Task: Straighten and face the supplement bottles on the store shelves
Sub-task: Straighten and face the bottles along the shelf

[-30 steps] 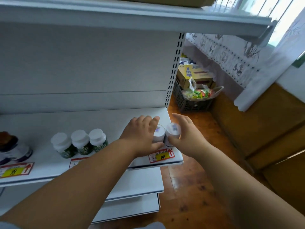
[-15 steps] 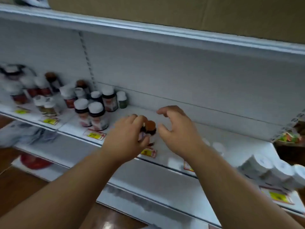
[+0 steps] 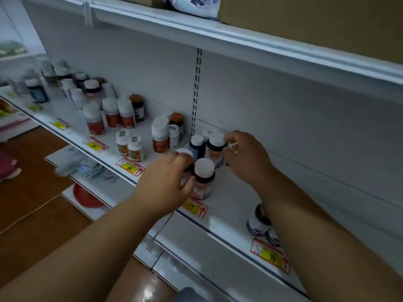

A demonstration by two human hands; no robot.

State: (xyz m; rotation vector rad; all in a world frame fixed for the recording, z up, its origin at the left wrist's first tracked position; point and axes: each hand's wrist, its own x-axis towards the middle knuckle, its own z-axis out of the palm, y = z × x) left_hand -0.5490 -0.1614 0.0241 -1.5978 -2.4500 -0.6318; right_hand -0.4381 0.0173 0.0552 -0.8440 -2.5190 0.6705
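A white metal shelf (image 3: 231, 205) carries several supplement bottles with white caps. My left hand (image 3: 165, 182) grips a bottle that it mostly hides, only the white cap rim showing, right beside a dark white-capped bottle (image 3: 204, 178) at the shelf's front edge. My right hand (image 3: 246, 155) pinches the cap of a dark bottle (image 3: 216, 149) just behind, next to a blue bottle (image 3: 197, 146). More bottles (image 3: 113, 114) stand in loose groups to the left. A purple-labelled bottle (image 3: 258, 221) sits partly behind my right forearm.
Yellow and red price tags (image 3: 129, 166) line the shelf's front edge. An upper shelf (image 3: 239, 40) with cardboard boxes overhangs. Lower shelves (image 3: 91, 171) hold packaged goods and a red item (image 3: 87, 197). Brown wooden floor (image 3: 32, 214) lies at the left.
The view has swung left along the shelf. Both hands have left the white-capped bottles at the right end and the brown-capped bottle, and now hold dark bottles further left.
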